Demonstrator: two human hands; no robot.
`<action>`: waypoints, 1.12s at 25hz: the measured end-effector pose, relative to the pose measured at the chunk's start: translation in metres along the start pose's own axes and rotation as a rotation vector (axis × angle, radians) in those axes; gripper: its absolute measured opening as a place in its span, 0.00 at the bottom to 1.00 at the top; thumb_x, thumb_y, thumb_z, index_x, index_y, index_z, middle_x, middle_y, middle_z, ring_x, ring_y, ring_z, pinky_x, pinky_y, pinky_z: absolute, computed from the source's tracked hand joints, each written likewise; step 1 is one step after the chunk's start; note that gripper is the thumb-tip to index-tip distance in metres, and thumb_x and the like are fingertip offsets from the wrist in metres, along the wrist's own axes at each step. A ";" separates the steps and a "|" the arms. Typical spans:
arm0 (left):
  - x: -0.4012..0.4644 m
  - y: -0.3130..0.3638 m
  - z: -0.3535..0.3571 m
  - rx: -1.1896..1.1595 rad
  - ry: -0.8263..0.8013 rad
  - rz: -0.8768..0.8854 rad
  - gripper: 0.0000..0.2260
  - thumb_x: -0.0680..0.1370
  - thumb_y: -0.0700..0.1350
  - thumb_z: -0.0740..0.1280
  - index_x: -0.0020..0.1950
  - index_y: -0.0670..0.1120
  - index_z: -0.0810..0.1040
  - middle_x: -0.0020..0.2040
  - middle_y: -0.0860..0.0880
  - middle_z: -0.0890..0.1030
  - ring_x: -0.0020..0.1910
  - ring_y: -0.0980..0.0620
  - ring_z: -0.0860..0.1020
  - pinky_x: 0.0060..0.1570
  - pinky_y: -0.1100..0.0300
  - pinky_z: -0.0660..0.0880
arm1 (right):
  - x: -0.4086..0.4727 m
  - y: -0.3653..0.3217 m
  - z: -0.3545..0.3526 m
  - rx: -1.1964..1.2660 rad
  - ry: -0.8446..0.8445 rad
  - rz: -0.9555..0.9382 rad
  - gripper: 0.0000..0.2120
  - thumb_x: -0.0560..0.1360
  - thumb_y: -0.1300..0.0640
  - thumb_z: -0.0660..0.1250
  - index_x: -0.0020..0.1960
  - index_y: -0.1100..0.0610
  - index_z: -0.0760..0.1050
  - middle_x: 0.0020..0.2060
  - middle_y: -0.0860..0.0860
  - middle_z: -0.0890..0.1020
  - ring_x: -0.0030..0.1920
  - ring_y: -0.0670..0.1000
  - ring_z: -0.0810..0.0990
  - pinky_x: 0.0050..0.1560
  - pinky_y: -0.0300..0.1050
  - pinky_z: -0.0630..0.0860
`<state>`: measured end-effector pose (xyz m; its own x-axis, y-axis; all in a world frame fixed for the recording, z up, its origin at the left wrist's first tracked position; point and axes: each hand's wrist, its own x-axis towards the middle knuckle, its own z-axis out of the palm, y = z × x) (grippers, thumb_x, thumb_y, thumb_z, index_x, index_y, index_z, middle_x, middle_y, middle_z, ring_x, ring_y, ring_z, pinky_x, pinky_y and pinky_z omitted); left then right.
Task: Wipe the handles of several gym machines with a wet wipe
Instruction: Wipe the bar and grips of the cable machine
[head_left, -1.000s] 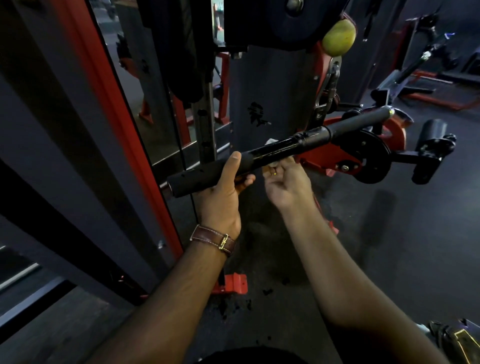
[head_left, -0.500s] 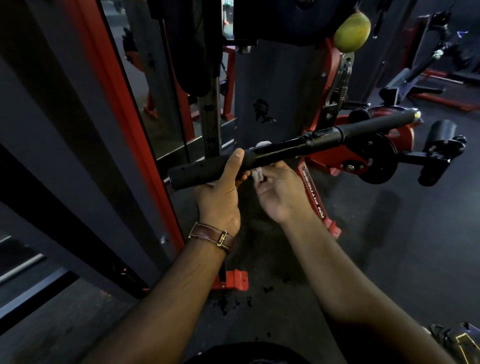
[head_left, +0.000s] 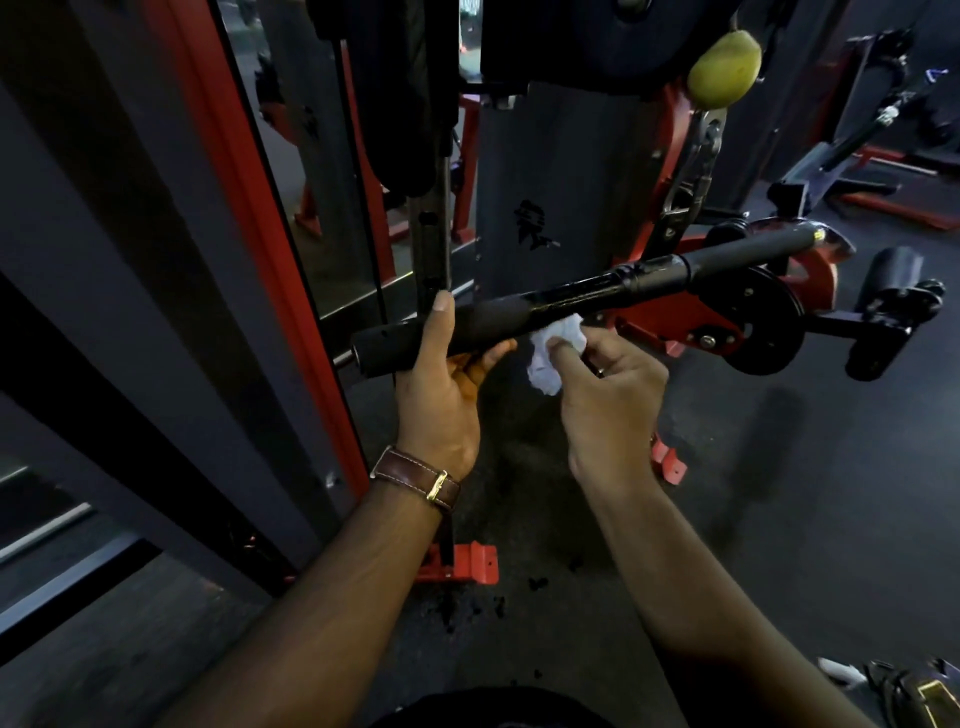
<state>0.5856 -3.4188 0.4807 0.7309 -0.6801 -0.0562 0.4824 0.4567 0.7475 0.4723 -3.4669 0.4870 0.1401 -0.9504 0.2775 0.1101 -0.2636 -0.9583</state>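
The left hand (head_left: 441, 379) grips the black bar handle (head_left: 597, 293) at its matte foam sleeve, thumb laid over the top, fingers curled beneath. The right hand (head_left: 608, 395) pinches a crumpled white wet wipe (head_left: 553, 348) just under the bar's glossy metal middle section. Half a second ago the wipe was barely visible behind the bar; now it shows fully, bunched below it. A brown leather watch strap (head_left: 415, 475) circles the left wrist.

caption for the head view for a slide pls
Left hand grips the black bar handle while the right hand holds a crumpled white wipe just beneath it.
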 end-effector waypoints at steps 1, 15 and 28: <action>0.000 0.001 0.001 -0.012 -0.023 0.010 0.30 0.75 0.54 0.69 0.70 0.34 0.72 0.62 0.35 0.79 0.58 0.42 0.81 0.45 0.59 0.80 | 0.000 0.001 -0.001 -0.141 0.073 -0.169 0.05 0.77 0.64 0.69 0.43 0.59 0.82 0.35 0.56 0.82 0.35 0.53 0.80 0.35 0.41 0.75; -0.013 -0.002 0.004 0.044 -0.085 -0.011 0.25 0.77 0.52 0.69 0.68 0.37 0.75 0.59 0.41 0.82 0.57 0.49 0.81 0.45 0.62 0.78 | 0.016 -0.007 0.019 -0.645 -0.102 -0.797 0.11 0.76 0.68 0.64 0.54 0.64 0.82 0.53 0.56 0.85 0.56 0.50 0.82 0.60 0.43 0.76; -0.019 0.000 0.004 0.134 0.008 0.010 0.22 0.68 0.52 0.75 0.57 0.42 0.81 0.53 0.47 0.84 0.52 0.52 0.82 0.44 0.61 0.77 | 0.031 -0.008 -0.008 -0.562 0.137 -0.490 0.11 0.76 0.66 0.64 0.55 0.59 0.81 0.54 0.51 0.82 0.55 0.45 0.80 0.57 0.41 0.77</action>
<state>0.5697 -3.4079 0.4840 0.7398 -0.6708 -0.0529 0.4066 0.3830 0.8295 0.4681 -3.4958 0.5028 0.0765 -0.7055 0.7046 -0.3955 -0.6702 -0.6281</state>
